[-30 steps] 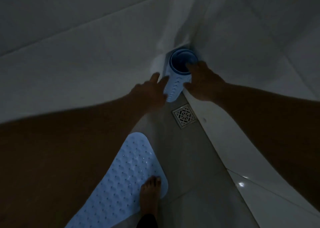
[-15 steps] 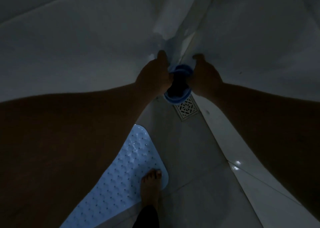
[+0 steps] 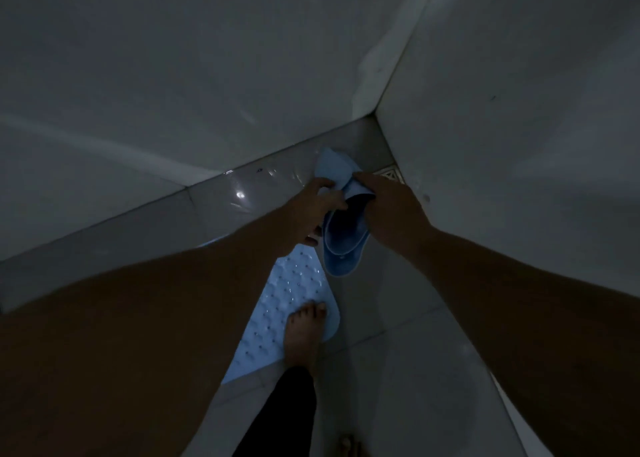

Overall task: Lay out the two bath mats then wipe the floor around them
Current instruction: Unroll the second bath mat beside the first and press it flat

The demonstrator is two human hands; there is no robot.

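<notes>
The rolled mat [image 3: 341,245] hangs over the corner floor, pinched between my left hand [image 3: 308,210] and right hand [image 3: 388,210]. Its curl may spring back or overlap the flat mat [image 3: 298,304] underfoot.

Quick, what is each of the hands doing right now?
Left hand: closed on the rolled bath mat, gripping its left side.
Right hand: closed on the same rolled mat, gripping its right side.
</notes>
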